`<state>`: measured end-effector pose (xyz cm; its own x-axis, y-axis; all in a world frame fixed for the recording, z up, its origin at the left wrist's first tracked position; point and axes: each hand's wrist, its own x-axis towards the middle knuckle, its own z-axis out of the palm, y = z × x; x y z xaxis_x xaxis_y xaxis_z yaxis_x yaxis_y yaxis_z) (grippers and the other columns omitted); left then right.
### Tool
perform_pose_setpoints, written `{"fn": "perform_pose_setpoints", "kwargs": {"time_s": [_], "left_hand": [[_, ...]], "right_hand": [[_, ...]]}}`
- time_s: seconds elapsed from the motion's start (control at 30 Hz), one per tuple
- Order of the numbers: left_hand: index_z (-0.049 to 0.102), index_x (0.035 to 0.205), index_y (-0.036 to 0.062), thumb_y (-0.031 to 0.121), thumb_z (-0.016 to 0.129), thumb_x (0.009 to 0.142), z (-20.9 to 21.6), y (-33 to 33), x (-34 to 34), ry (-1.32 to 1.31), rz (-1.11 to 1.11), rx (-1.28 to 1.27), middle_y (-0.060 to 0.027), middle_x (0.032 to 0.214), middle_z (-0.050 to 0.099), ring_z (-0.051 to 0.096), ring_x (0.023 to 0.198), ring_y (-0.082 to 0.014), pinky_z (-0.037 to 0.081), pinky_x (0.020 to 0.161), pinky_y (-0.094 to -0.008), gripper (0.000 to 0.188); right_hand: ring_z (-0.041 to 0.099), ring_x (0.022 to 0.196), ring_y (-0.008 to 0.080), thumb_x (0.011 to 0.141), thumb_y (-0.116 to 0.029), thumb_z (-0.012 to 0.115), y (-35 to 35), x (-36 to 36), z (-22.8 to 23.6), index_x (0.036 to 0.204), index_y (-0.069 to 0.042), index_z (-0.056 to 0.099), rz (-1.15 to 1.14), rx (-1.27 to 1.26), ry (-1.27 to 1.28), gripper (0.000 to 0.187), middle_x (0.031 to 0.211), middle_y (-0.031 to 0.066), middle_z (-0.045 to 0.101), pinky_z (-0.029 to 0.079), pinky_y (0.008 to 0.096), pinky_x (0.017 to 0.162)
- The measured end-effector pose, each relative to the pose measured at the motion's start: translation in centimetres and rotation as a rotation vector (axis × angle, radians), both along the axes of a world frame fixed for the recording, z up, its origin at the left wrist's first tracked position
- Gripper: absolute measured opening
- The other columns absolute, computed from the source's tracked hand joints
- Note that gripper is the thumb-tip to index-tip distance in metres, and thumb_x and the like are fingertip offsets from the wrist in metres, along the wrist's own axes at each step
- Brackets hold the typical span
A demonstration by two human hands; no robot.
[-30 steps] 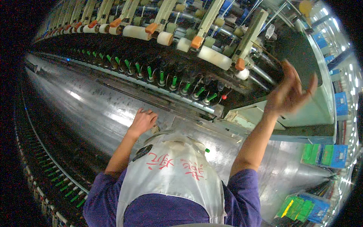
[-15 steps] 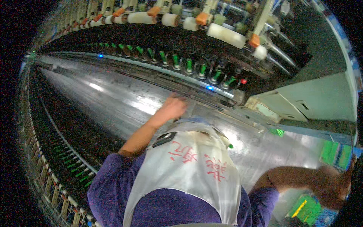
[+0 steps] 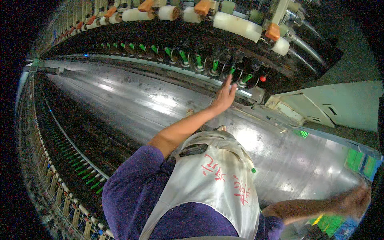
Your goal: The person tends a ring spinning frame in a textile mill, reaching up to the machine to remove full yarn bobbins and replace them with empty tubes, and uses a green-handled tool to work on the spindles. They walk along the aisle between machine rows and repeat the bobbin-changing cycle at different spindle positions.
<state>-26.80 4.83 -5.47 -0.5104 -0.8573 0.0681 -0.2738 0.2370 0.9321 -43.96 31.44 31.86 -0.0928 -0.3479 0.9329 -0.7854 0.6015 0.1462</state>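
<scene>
My left hand (image 3: 225, 98) reaches up to the spinning frame, fingers stretched out and thumb apart. Its fingertips overlap the lower end of a green bobbin (image 3: 233, 70) near the right end of the row; whether they touch it I cannot tell. Another green bobbin (image 3: 247, 78) stands just right of it, with a red knob (image 3: 263, 79) beyond. Out at the right rim is my right hand (image 3: 356, 202), smeared by motion and partly cut off by the dark edge, so its fingers do not show clearly.
White rollers (image 3: 237, 27) with orange clips (image 3: 273, 31) run above the bobbins. A pale machine cabinet (image 3: 340, 104) closes the row at right. Green and blue crates (image 3: 362, 163) stand by the right edge. A second bobbin row (image 3: 86, 173) lies at left, across the shiny floor (image 3: 136, 96).
My left hand has risen from over the floor rightward to the bobbin row, its fingers now extended. My right hand stays at the right rim, slightly lower. The view has shifted a little.
</scene>
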Motion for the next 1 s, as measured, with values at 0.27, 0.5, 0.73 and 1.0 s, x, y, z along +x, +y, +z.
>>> {"fn": "perform_pose_setpoints", "kwargs": {"time_s": [0.27, 0.5, 0.73, 1.0], "left_hand": [[0.042, 0.117, -0.0004, 0.017, 0.059, 0.082, -4.2, -6.2, -6.9, 0.107, 0.354, 0.014, -0.0182, 0.105, 0.054, 0.052, 0.097, -0.0323, 0.041, 0.082, -0.0367, 0.043], [0.056, 0.073, 0.0004, 0.021, 0.057, 0.082, -2.0, -7.9, -7.4, 0.239, 0.257, 0.204, -0.0082, 0.072, 0.056, 0.054, 0.07, -0.0187, 0.041, 0.064, -0.0322, 0.022], [0.064, 0.097, 0.006, 0.013, 0.051, 0.076, 10.5, -10.5, -3.5, 0.384, 0.037, 0.193, -0.0028, 0.056, 0.054, 0.045, 0.038, -0.0114, 0.04, 0.039, -0.0257, 0.025], [0.058, 0.1, 0.0066, 0.036, 0.046, 0.081, 1.1, -0.5, 2.9, -0.049, -0.381, -0.037, -0.0059, 0.054, 0.052, 0.049, 0.05, -0.0132, 0.044, 0.051, -0.0318, 0.037]], "right_hand": [[0.056, 0.097, 0.0208, 0.085, -0.008, 0.054, 8.0, 0.0, -18.9, 0.11, 0.001, 0.055, 0.028, 0.078, -1.151, 0.027, 0.105, 0.0137, 0.06, 0.043, 0.0314, 0.087], [0.058, 0.094, 0.0199, 0.086, -0.009, 0.054, 9.4, 0.6, -20.4, 0.104, 0.002, 0.058, -0.066, 0.124, -1.327, 0.022, 0.103, 0.0126, 0.061, 0.044, 0.03, 0.084], [0.059, 0.089, 0.0201, 0.085, -0.005, 0.054, 5.9, 1.8, -23.3, 0.1, 0.0, 0.061, 0.08, 0.203, -1.227, 0.018, 0.098, 0.0118, 0.062, 0.045, 0.0299, 0.078], [0.06, 0.074, 0.0183, 0.088, -0.011, 0.046, -0.4, 5.5, -24.8, 0.113, -0.001, 0.052, 0.193, 0.315, -1.677, 0.028, 0.088, 0.0143, 0.061, 0.047, 0.0298, 0.068]]}}
